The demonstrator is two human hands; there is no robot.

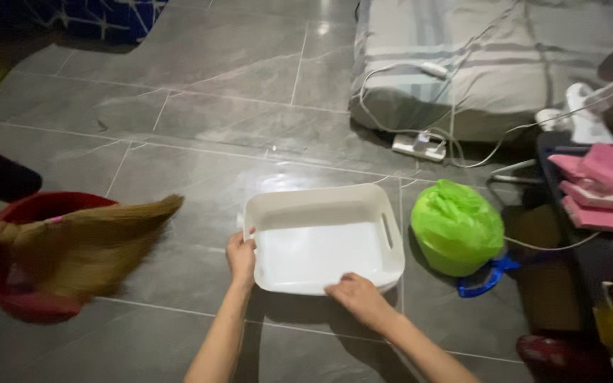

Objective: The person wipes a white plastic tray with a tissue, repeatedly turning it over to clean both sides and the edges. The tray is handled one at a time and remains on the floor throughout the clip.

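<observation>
Head view: both hands, left (241,257) and right (354,294), grip a white tub (321,248), opening up, long axis left-right.

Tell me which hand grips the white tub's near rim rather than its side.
The right hand rests on the white tub's near rim; the left hand holds the left side wall.

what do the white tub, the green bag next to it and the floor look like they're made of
Tub, gripped by the left hand and right hand: probably moulded plastic, smooth and slightly glossy, with rounded corners and cut-out handle slots.
Green bag: thin plastic film, judging by its crinkles and sheen.
Floor: grey tile, likely ceramic or stone-look, with grout lines, pale veining and light glare.
</observation>
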